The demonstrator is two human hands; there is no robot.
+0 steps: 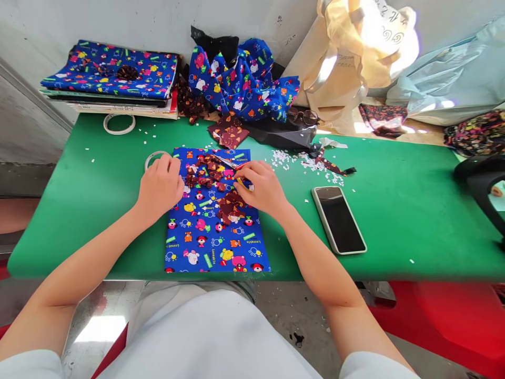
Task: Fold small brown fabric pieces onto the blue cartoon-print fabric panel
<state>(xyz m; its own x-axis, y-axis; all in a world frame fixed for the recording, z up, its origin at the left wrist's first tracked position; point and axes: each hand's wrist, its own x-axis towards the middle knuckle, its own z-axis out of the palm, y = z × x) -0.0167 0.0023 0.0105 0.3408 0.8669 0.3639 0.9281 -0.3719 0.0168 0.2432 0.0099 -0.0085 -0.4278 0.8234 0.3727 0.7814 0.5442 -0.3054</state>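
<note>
A blue cartoon-print cloth (197,237) lies flat on the green table, with small brown patterned scraps (231,208) scattered over its upper half. My right hand (260,187) is closed around scissors (225,161) whose blades point up and left over the scraps. At the cloth's upper left edge is my left hand (161,184), its fingers bent down beside a white tape roll (152,156). The fingertips of my left hand are hidden, so what they hold, if anything, does not show.
A phone (341,220) lies on the green table (402,210) to the right. White paper bits (284,158) are scattered behind it. Bunched blue cloth (244,79), a brown piece (229,130), glasses (302,116), another tape roll (119,124) and a book stack (130,109) are at the back.
</note>
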